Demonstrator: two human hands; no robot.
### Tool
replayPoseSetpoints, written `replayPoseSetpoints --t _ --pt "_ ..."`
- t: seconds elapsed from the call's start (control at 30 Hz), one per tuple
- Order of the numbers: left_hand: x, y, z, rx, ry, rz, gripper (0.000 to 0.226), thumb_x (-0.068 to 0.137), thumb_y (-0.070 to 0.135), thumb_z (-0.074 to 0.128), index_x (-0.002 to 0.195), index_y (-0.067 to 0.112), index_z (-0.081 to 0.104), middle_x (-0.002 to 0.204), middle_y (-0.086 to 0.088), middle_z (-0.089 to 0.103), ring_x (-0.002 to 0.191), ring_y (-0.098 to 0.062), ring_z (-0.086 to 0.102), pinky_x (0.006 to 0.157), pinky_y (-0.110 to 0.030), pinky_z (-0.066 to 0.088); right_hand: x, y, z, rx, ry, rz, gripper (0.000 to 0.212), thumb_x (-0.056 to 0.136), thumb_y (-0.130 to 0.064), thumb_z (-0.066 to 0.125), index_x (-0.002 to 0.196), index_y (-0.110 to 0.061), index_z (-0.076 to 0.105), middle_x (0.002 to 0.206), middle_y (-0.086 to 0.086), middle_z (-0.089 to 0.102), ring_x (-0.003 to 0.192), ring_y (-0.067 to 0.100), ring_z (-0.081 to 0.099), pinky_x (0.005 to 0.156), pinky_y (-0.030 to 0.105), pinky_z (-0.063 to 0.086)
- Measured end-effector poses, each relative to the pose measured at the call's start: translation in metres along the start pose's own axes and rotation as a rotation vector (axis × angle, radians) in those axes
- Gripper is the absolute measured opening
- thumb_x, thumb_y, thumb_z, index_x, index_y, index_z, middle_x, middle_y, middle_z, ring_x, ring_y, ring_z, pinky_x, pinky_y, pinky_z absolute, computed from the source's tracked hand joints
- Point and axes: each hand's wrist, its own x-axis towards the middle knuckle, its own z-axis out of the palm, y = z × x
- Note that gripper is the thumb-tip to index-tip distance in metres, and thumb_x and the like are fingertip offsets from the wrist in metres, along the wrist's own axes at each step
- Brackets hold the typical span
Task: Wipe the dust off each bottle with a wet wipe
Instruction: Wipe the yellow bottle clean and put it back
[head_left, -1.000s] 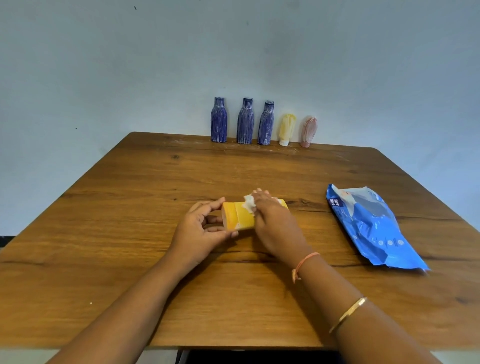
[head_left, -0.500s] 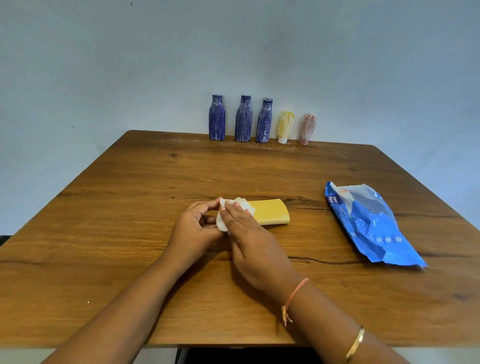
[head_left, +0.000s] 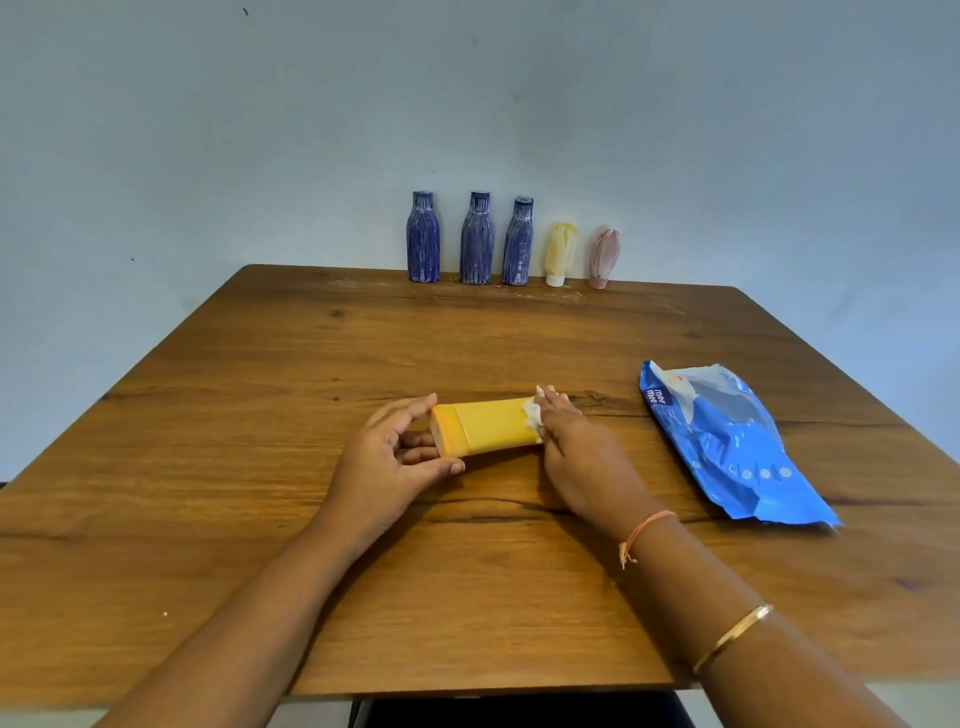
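Observation:
A yellow tube bottle (head_left: 485, 427) lies on its side in the middle of the wooden table (head_left: 260, 467). My left hand (head_left: 387, 460) grips its cap end between thumb and fingers. My right hand (head_left: 576, 457) presses a crumpled white wet wipe (head_left: 532, 413) against the tube's right end. Three dusty blue bottles (head_left: 423, 238) (head_left: 477, 239) (head_left: 518, 242) stand in a row at the table's far edge. A dusty yellow tube (head_left: 559, 253) and a dusty pink tube (head_left: 604, 256) stand beside them.
A blue wet-wipe pack (head_left: 727, 441) lies on the table to the right of my right hand. A pale wall rises just behind the row of bottles. White dust specks mark the wood near the far edge.
My right hand has slid the wipe from the tube's cap end on the left to its right end. My left hand still holds the cap end.

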Motion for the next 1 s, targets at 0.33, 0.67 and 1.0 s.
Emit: replayPoseSetpoints --t 0.33,0.67,1.0 --pt "0.002 -0.002 -0.002 -0.088 0.048 -0.066 0.053 0.073 0.000 0.072 0.119 0.020 0.058 0.112 -0.004 0.065 0.092 -0.010 0.066 0.080 -0.023 0.054 -0.038 -0.068 0.019 0.008 -0.050 -0.378 0.055 0.098 -0.014 0.033 0.148 -0.020 0.010 0.156 -0.005 0.004 0.141 0.002 -0.004 0.106 0.013 -0.009" --pt "0.000 0.006 0.001 -0.156 0.003 -0.110 0.067 0.063 -0.002 0.079 0.120 0.021 0.053 0.109 -0.005 0.063 0.095 -0.016 0.065 0.077 -0.021 0.056 -0.006 -0.017 0.003 0.096 0.054 0.069 0.051 0.097 -0.008 0.034 0.147 -0.011 0.021 0.155 0.000 0.017 0.142 0.010 0.011 0.112 0.022 0.009" --pt "0.000 0.003 -0.001 -0.165 0.031 -0.105 0.054 0.072 -0.007 0.071 0.113 0.025 0.057 0.099 -0.001 0.069 0.089 -0.010 0.067 0.074 -0.022 0.056 -0.048 -0.082 0.034 0.155 0.067 -0.288 0.055 0.097 -0.010 0.031 0.148 -0.013 0.010 0.157 -0.002 0.003 0.142 0.005 -0.005 0.109 0.013 -0.006"
